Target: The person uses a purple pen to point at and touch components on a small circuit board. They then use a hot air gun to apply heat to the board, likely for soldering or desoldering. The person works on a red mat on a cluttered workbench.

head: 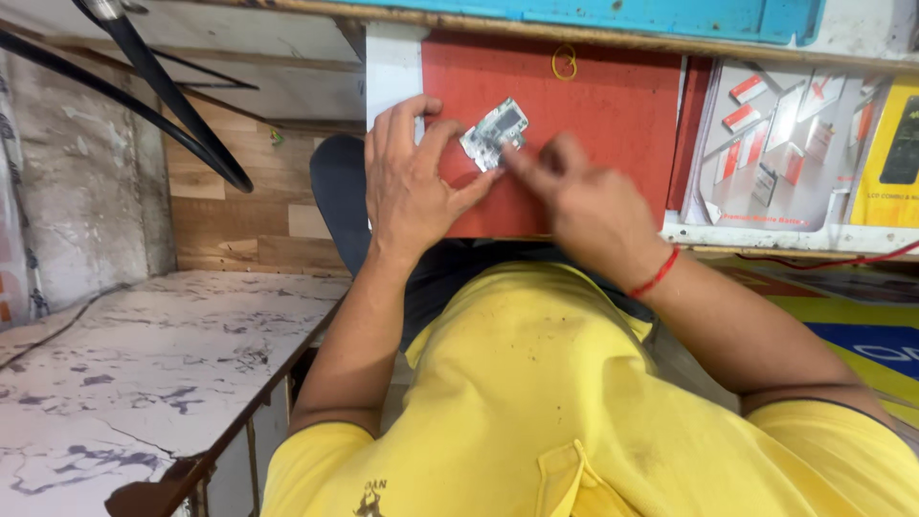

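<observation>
holding a small circuit board point(494, 133) over the red mat point(613, 115), i note the following. my left hand point(412, 187) has its fingers closed narrow on the board: the thumb lies against its lower left edge and the fingers curl over its upper left corner. the board is silver-grey, roughly rectangular, and sits tilted, its long side running up toward the right. whether it rests on the mat or is lifted just clear of it, i cannot tell.

my right hand point(589, 206) comes in from the right. its index finger is stretched out and the tip touches the lower right edge of the board; the other fingers are folded back, gripping nothing. a red thread band point(657, 275) circles that wrist.

the mat lies flat on the bench point(866, 325), under both hands. a yellow rubber band point(565, 63) lies on the mat near its far edge, well apart from the board. to the right of the mat stands a flat printed carton point(766, 144) showing small white and red parts, and beside it a yellow box point(890, 153). a red wire point(842, 260) runs along the bench edge below them. a blue tray point(622, 14) sits on the shelf above.

to my left is a marbled white counter point(134, 364), and black cables point(153, 96) hang across the upper left. my yellow shirt point(536, 402) fills the lower view.
</observation>
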